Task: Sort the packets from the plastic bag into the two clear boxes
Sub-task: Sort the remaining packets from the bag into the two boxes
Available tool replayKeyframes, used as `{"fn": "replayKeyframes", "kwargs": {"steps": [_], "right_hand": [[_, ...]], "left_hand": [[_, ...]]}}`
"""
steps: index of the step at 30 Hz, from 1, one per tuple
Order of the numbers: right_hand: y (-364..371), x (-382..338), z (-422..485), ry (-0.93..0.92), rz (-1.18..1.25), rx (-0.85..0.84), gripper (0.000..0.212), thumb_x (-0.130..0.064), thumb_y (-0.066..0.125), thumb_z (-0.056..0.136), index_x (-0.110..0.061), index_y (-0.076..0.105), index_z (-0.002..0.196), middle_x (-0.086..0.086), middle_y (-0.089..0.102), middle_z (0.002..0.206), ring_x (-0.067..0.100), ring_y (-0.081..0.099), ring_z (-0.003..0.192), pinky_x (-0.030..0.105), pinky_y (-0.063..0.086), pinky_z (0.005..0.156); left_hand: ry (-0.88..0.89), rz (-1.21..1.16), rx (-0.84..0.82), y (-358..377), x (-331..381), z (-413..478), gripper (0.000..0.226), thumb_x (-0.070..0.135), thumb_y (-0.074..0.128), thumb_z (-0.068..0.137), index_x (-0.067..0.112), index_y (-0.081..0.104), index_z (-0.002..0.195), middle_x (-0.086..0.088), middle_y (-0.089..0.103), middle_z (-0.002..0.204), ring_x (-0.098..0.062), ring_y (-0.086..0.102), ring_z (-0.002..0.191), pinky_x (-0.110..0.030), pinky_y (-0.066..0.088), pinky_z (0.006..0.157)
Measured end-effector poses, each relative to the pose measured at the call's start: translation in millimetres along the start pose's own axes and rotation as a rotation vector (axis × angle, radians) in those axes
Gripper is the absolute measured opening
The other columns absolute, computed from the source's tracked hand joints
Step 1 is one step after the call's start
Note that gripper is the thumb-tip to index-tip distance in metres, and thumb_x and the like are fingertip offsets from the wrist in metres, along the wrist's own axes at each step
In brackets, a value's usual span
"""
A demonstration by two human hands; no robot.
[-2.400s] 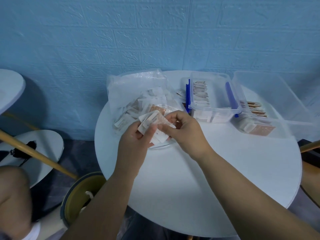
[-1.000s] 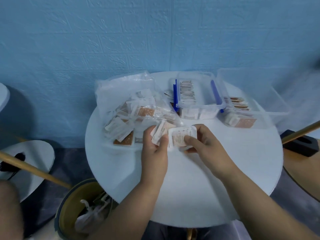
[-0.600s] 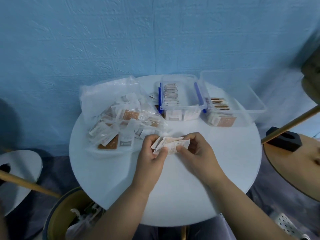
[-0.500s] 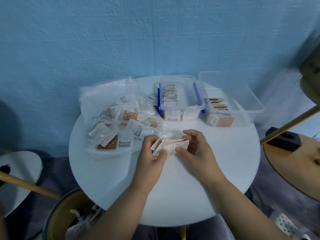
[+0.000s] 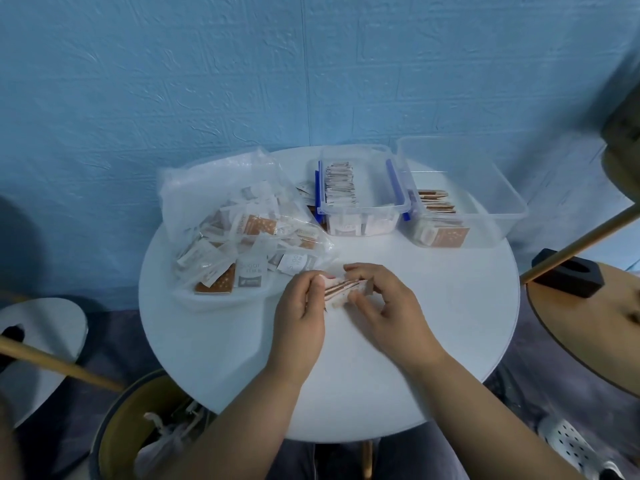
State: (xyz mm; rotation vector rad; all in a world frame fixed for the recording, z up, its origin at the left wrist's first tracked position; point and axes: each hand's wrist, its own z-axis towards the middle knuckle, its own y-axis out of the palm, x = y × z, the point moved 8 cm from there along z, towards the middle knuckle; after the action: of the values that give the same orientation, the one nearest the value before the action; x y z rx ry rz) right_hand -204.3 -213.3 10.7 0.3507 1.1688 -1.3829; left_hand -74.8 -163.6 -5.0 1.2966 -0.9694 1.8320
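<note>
Over the middle of the round white table, my left hand and my right hand together hold a small stack of packets, edges facing me. The clear plastic bag lies open at the table's left, full of white and brown packets. The blue-latched clear box at the back centre holds a row of white packets. To its right, the larger clear box holds brown packets at its near left corner.
The blue wall stands right behind the table. A round bin with rubbish sits on the floor at the lower left. A wooden pole and a wooden table with a black block stand at the right. A white stool is at the left.
Both hands drew the packets back from the bag's mouth toward the table's middle. The fanned packets have been squared into a tighter stack held between both hands. The camera has pulled back.
</note>
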Motion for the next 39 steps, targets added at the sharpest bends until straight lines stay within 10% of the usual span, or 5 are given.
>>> {"fn": "replayKeyframes", "kwargs": {"steps": [6, 13, 23, 32, 39], "right_hand": [[17.9, 12.3, 1.1, 0.064, -0.129, -0.170, 0.048, -0.008, 0.057, 0.089, -0.019, 0.046, 0.134, -0.008, 0.057, 0.118, -0.004, 0.048, 0.094, 0.003, 0.034, 0.083], [11.4, 7.9, 0.3, 0.065, -0.042, -0.098, 0.036, -0.002, 0.057, 0.087, -0.027, 0.052, 0.111, -0.001, 0.061, 0.098, 0.007, 0.052, 0.076, 0.012, 0.040, 0.068], [24.7, 10.1, -0.1, -0.009, -0.176, -0.208, 0.048, -0.022, 0.045, 0.088, -0.014, 0.038, 0.135, 0.001, 0.052, 0.126, 0.012, 0.053, 0.107, 0.025, 0.043, 0.089], [16.0, 12.4, -0.1, 0.041, -0.034, -0.143, 0.035, -0.009, 0.050, 0.086, -0.018, 0.051, 0.121, -0.009, 0.054, 0.107, -0.009, 0.051, 0.086, 0.005, 0.037, 0.075], [9.6, 23.1, 8.6, 0.199, 0.114, -0.247, 0.041, -0.007, 0.057, 0.089, -0.038, 0.047, 0.113, -0.006, 0.061, 0.111, 0.010, 0.059, 0.096, 0.023, 0.048, 0.087]], "left_hand": [[-0.019, 0.030, 0.004, 1.2, 0.6, -0.3, 0.024, 0.020, 0.038, 0.099, 0.036, 0.053, 0.090, 0.012, 0.063, 0.096, -0.003, 0.059, 0.091, -0.017, 0.044, 0.080], [0.094, 0.200, -0.165, 15.0, 8.7, -5.0, 0.025, 0.021, 0.055, 0.089, 0.024, 0.046, 0.112, 0.007, 0.051, 0.114, 0.000, 0.048, 0.104, -0.002, 0.034, 0.082], [0.079, 0.394, -0.135, 16.8, -1.5, -2.3, 0.040, 0.009, 0.052, 0.087, 0.019, 0.042, 0.125, -0.003, 0.057, 0.116, -0.020, 0.054, 0.105, -0.037, 0.045, 0.091], [0.101, 0.436, -0.117, 16.5, 1.6, -3.4, 0.031, 0.008, 0.052, 0.090, 0.014, 0.046, 0.120, -0.002, 0.059, 0.111, -0.018, 0.055, 0.101, -0.027, 0.044, 0.085], [0.050, 0.464, -0.104, 14.9, 1.6, -2.2, 0.032, 0.016, 0.051, 0.093, 0.015, 0.043, 0.124, -0.004, 0.059, 0.113, -0.018, 0.056, 0.099, -0.024, 0.044, 0.081]]}}
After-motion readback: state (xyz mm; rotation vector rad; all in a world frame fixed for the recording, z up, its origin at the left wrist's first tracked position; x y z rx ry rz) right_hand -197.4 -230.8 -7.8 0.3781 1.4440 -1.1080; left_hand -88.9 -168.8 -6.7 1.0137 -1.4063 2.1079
